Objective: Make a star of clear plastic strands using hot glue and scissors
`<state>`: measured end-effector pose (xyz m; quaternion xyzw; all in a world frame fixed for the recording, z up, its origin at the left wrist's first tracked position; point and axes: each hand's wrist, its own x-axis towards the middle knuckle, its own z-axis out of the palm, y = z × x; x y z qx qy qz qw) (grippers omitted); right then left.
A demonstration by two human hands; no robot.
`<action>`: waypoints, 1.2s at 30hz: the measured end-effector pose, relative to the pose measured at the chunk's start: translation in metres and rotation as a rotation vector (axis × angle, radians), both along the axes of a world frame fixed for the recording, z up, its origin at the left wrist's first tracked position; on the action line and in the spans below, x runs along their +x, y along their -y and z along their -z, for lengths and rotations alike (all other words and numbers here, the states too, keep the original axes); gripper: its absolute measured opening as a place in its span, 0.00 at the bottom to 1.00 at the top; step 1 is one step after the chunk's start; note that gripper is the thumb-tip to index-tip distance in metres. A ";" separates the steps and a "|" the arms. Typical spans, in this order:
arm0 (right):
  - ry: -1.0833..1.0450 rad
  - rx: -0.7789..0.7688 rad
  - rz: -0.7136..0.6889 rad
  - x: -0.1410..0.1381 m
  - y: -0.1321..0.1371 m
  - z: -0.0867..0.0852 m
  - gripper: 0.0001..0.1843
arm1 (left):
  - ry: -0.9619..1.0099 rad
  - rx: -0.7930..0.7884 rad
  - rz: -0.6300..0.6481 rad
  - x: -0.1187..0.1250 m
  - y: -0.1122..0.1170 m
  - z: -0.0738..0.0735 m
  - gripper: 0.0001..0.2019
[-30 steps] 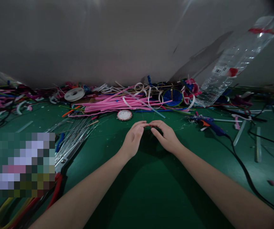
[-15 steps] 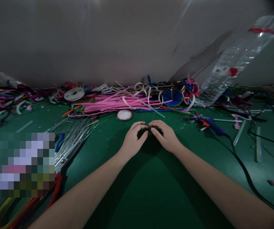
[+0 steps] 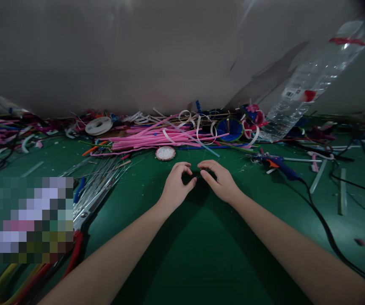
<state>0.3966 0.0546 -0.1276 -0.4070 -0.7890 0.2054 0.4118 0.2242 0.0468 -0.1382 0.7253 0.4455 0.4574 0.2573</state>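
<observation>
My left hand is over the middle of the green table, thumb and fingers curved round in a loose pinch. Facing it, a small gap away, my right hand is curled the same way, its thumb close to the index finger. Faint strands of thin clear thread show by the fingertips of both hands; exactly how they are gripped is hard to see. A small round white disc with a reddish rim lies just beyond my left hand.
Pink pipe cleaners and a white ribbon spool lie along the wall. At right are a blue glue gun with a black cord and a leaning plastic bottle. Red-handled scissors and clear strips lie left, partly behind a blurred patch.
The fingertips of my left hand have drawn slightly apart from my right hand, and its thumb sits a little lower. My right hand has barely moved.
</observation>
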 end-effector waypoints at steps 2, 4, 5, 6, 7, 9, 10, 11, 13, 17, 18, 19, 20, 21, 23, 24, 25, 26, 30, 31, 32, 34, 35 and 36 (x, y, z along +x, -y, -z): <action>-0.001 -0.003 0.000 0.000 0.000 0.000 0.13 | 0.009 -0.010 -0.008 0.000 0.000 0.001 0.05; -0.002 -0.002 0.000 0.000 0.000 0.000 0.13 | 0.013 -0.011 -0.006 0.001 -0.001 0.002 0.04; -0.001 0.000 -0.001 0.000 0.000 0.000 0.13 | 0.016 -0.010 -0.007 0.001 -0.001 0.002 0.04; 0.000 0.001 -0.001 0.000 0.000 0.000 0.13 | 0.021 -0.011 -0.009 0.001 -0.001 0.003 0.04; 0.001 0.003 0.001 0.000 0.000 0.000 0.13 | 0.025 -0.012 -0.011 0.001 -0.001 0.003 0.04; 0.003 0.001 0.005 0.000 0.000 0.000 0.13 | 0.029 -0.019 -0.013 0.001 -0.001 0.002 0.04; 0.003 -0.001 0.006 0.000 0.000 -0.001 0.13 | 0.027 -0.023 -0.011 0.001 -0.001 0.002 0.05; 0.004 -0.003 0.006 0.000 0.000 -0.001 0.13 | 0.024 -0.027 -0.010 0.001 -0.001 0.001 0.05; 0.005 -0.005 0.003 0.000 0.000 -0.001 0.13 | 0.014 -0.034 -0.007 0.001 -0.001 0.000 0.04; 0.006 0.001 -0.003 0.000 0.000 0.000 0.13 | -0.024 -0.038 -0.004 0.001 0.000 -0.003 0.03; 0.005 0.004 -0.003 0.000 -0.001 0.000 0.13 | -0.029 -0.036 -0.005 0.001 0.000 -0.003 0.03; 0.004 0.006 -0.003 0.000 -0.001 0.000 0.13 | -0.032 -0.033 -0.008 0.001 0.000 -0.003 0.03; 0.004 0.008 -0.003 0.000 -0.001 0.001 0.13 | -0.033 -0.030 -0.009 0.001 0.000 -0.003 0.03; 0.004 0.009 -0.003 0.000 -0.001 0.001 0.13 | -0.034 -0.027 -0.009 0.001 0.000 -0.003 0.02; 0.003 0.009 -0.001 0.000 -0.001 0.001 0.13 | -0.038 -0.024 -0.009 0.001 0.000 -0.003 0.02; 0.003 0.008 -0.001 0.000 -0.001 0.001 0.13 | -0.040 -0.023 -0.010 0.001 0.000 -0.002 0.02; 0.002 0.006 -0.002 0.000 -0.001 0.001 0.13 | -0.042 -0.022 -0.010 0.001 0.000 -0.002 0.02; 0.002 0.001 -0.003 0.000 0.000 0.000 0.13 | -0.042 -0.021 -0.011 0.001 -0.001 -0.002 0.01; 0.006 -0.034 -0.010 0.000 0.001 -0.001 0.12 | -0.043 -0.023 -0.009 0.001 0.000 -0.003 0.01; 0.007 -0.041 -0.011 0.000 0.001 -0.002 0.12 | -0.046 -0.023 -0.009 0.001 0.000 -0.003 0.01; 0.008 -0.045 -0.011 0.000 0.001 -0.002 0.12 | -0.050 -0.023 -0.010 0.001 0.000 -0.003 0.01; 0.007 -0.046 -0.012 0.000 0.001 -0.002 0.12 | -0.055 -0.022 -0.011 0.000 0.000 -0.004 0.01; 0.006 -0.045 -0.012 0.000 0.001 -0.002 0.12 | -0.054 -0.022 -0.012 0.000 0.000 -0.004 0.01; 0.004 -0.044 -0.013 0.000 0.001 -0.002 0.12 | -0.053 -0.025 -0.012 0.000 0.000 -0.004 0.01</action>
